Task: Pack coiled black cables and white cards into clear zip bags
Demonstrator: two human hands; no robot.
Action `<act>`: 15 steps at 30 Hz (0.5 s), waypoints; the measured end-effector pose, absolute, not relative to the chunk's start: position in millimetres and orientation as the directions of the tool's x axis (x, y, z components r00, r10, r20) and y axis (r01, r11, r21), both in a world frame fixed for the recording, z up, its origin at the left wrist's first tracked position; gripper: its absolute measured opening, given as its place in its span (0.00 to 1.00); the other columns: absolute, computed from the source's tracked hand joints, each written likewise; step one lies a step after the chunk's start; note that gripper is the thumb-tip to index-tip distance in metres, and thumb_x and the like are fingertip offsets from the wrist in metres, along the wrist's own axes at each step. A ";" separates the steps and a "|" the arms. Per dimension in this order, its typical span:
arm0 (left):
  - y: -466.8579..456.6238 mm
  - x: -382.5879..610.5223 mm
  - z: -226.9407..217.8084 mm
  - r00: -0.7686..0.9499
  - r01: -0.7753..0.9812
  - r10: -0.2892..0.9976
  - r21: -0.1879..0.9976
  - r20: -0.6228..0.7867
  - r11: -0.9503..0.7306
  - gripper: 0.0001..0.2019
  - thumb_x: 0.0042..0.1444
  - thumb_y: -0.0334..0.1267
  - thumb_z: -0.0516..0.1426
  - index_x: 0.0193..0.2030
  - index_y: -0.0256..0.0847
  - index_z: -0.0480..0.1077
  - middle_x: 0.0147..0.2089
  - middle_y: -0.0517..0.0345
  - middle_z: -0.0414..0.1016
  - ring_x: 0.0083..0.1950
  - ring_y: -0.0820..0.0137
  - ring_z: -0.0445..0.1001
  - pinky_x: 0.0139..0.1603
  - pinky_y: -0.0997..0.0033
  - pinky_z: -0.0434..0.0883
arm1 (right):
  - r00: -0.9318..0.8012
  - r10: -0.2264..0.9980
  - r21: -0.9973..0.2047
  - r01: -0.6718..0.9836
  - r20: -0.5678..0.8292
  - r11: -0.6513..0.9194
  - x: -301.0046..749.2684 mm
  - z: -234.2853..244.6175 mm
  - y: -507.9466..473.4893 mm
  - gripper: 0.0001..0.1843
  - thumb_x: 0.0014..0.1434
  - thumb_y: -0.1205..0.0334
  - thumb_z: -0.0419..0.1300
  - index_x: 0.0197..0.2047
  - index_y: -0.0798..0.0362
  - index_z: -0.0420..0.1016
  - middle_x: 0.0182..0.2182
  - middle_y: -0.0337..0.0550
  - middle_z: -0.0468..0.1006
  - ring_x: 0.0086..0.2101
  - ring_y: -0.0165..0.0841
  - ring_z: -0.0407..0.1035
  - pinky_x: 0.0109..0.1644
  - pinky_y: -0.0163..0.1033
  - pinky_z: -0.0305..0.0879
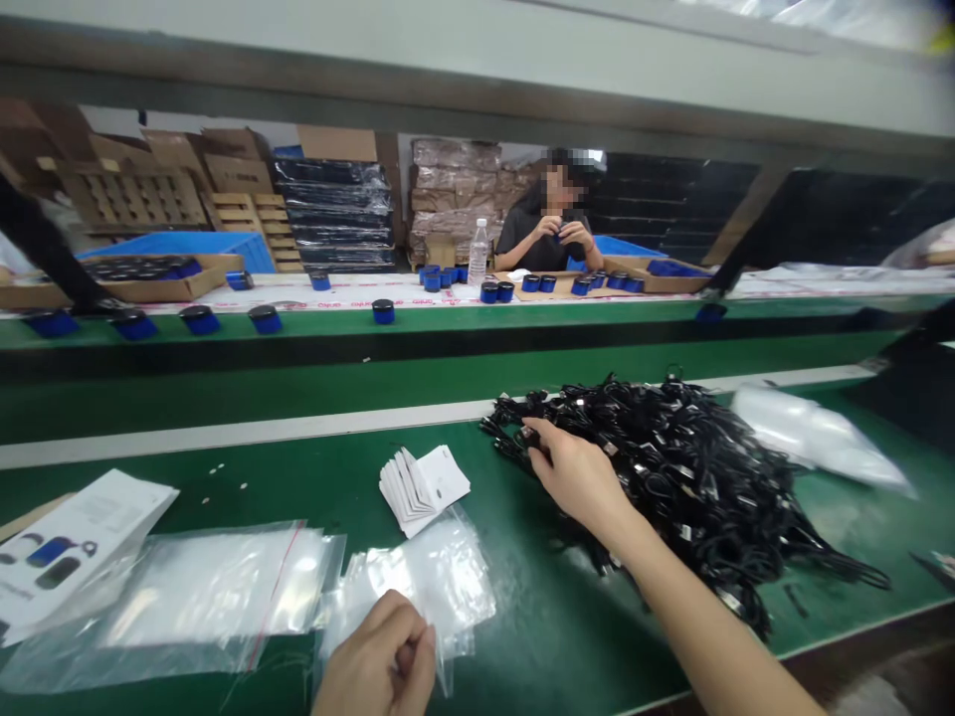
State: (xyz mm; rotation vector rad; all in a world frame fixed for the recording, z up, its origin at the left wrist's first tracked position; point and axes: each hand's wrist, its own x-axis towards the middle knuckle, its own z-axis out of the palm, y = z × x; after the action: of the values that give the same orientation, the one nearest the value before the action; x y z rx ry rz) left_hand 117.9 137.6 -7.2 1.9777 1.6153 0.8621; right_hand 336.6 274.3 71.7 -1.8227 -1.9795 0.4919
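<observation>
While both hands work low over it, the green tabletop (522, 636) carries everything listed.
Cable heap: a black tangle of coiled cables (693, 467) spreads across the right side of the tabletop.
Flat bags: clear plastic bags (216, 587) lie at the near left, beside a printed leaflet (75, 537).
Right hand: the right hand (574, 472) reaches to the heap's left edge, its grip closed by the fingertips on one cable coil (528, 438).
Left hand: the left hand (384, 661) has its grip pinched shut on a small clear bag (433, 577) near the front edge.
Cards: a fanned stack of white cards (422, 487) lies between the hands.
</observation>
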 end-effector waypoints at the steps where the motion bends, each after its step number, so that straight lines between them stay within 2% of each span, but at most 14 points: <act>1: 137.9 117.2 -6.2 0.122 0.700 0.977 0.683 0.173 -0.208 0.16 0.61 0.41 0.47 0.22 0.43 0.58 0.24 0.67 0.62 0.20 0.78 0.64 0.20 0.82 0.61 | -0.088 0.995 -0.579 0.808 0.056 0.104 333.4 72.7 260.4 0.23 0.61 0.72 0.51 0.59 0.52 0.58 0.38 0.44 0.74 0.40 0.37 0.72 0.45 0.44 0.65; 3: 138.4 116.2 -3.5 0.116 0.697 0.983 0.694 0.142 -0.182 0.16 0.61 0.42 0.47 0.22 0.43 0.57 0.24 0.67 0.62 0.21 0.78 0.64 0.21 0.82 0.60 | -0.174 0.985 -0.738 0.663 0.013 0.127 320.9 70.4 230.7 0.19 0.61 0.68 0.50 0.56 0.51 0.58 0.30 0.36 0.74 0.33 0.31 0.74 0.35 0.34 0.67; 4: 138.6 115.8 -2.1 0.111 0.691 0.985 0.702 0.130 -0.170 0.16 0.61 0.42 0.47 0.22 0.43 0.57 0.24 0.67 0.62 0.21 0.78 0.64 0.20 0.82 0.60 | -0.231 0.971 -0.931 0.362 -0.053 0.035 312.4 66.8 216.5 0.14 0.60 0.66 0.52 0.50 0.52 0.61 0.28 0.36 0.73 0.31 0.31 0.73 0.32 0.33 0.66; 5: 138.7 115.6 -0.9 0.107 0.683 0.987 0.713 0.121 -0.161 0.16 0.61 0.42 0.47 0.22 0.43 0.57 0.24 0.67 0.62 0.21 0.78 0.64 0.20 0.82 0.59 | -0.283 0.952 -0.992 0.076 -0.118 -0.100 303.1 61.9 203.8 0.12 0.57 0.63 0.56 0.44 0.52 0.62 0.26 0.35 0.73 0.28 0.30 0.72 0.30 0.32 0.64; 6: 138.6 115.4 -0.2 0.105 0.675 0.988 0.721 0.115 -0.156 0.15 0.61 0.41 0.47 0.22 0.44 0.56 0.24 0.67 0.62 0.21 0.77 0.63 0.19 0.82 0.59 | -0.323 0.930 -0.969 -0.112 -0.176 -0.222 293.8 56.0 193.2 0.12 0.54 0.60 0.60 0.39 0.51 0.61 0.24 0.34 0.73 0.26 0.29 0.70 0.28 0.31 0.62; 7: 138.4 115.3 -0.1 0.106 0.668 0.988 0.728 0.111 -0.154 0.15 0.61 0.41 0.47 0.22 0.44 0.56 0.24 0.66 0.62 0.21 0.77 0.63 0.19 0.81 0.58 | -0.336 0.923 -0.931 -0.237 -0.190 -0.278 285.1 49.4 184.9 0.14 0.52 0.58 0.63 0.35 0.51 0.61 0.23 0.33 0.71 0.25 0.27 0.68 0.29 0.31 0.61; 9: 137.6 115.6 -1.5 0.105 0.656 0.989 0.740 0.105 -0.148 0.14 0.60 0.40 0.47 0.23 0.44 0.57 0.24 0.66 0.61 0.22 0.76 0.63 0.20 0.81 0.59 | -0.297 0.941 -0.904 -0.338 -0.163 -0.263 271.7 36.2 175.3 0.17 0.49 0.56 0.66 0.31 0.52 0.61 0.23 0.31 0.68 0.24 0.24 0.63 0.29 0.28 0.59; 11: 136.4 116.3 -4.5 0.089 0.641 0.992 0.757 0.091 -0.127 0.14 0.60 0.42 0.46 0.23 0.44 0.58 0.24 0.66 0.60 0.22 0.76 0.63 0.21 0.81 0.60 | -0.234 0.964 -0.913 -0.353 -0.127 -0.206 264.5 24.8 172.3 0.18 0.47 0.55 0.68 0.27 0.52 0.61 0.21 0.29 0.64 0.22 0.22 0.59 0.27 0.27 0.57; 13: 135.0 117.3 -6.8 0.042 0.627 0.996 0.774 0.084 -0.092 0.15 0.60 0.44 0.45 0.24 0.44 0.59 0.24 0.66 0.59 0.22 0.75 0.63 0.21 0.81 0.62 | -0.197 0.972 -0.930 -0.318 -0.127 -0.186 262.1 16.5 171.4 0.19 0.48 0.56 0.67 0.26 0.51 0.58 0.20 0.27 0.60 0.20 0.22 0.56 0.24 0.27 0.56; 15: 133.9 118.2 -6.2 0.004 0.615 0.995 0.785 0.097 -0.079 0.15 0.60 0.45 0.45 0.24 0.44 0.58 0.24 0.66 0.59 0.21 0.75 0.63 0.21 0.81 0.63 | -0.113 0.989 -0.971 -0.207 -0.095 -0.117 261.2 11.0 169.4 0.16 0.50 0.58 0.64 0.26 0.51 0.57 0.20 0.28 0.61 0.19 0.22 0.57 0.23 0.27 0.56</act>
State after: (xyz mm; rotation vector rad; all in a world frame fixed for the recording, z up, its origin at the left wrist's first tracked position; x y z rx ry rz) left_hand 118.2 133.9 -6.2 1.7459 1.6587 0.9122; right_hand 261.2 169.4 11.0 -1.0734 -1.0685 1.4565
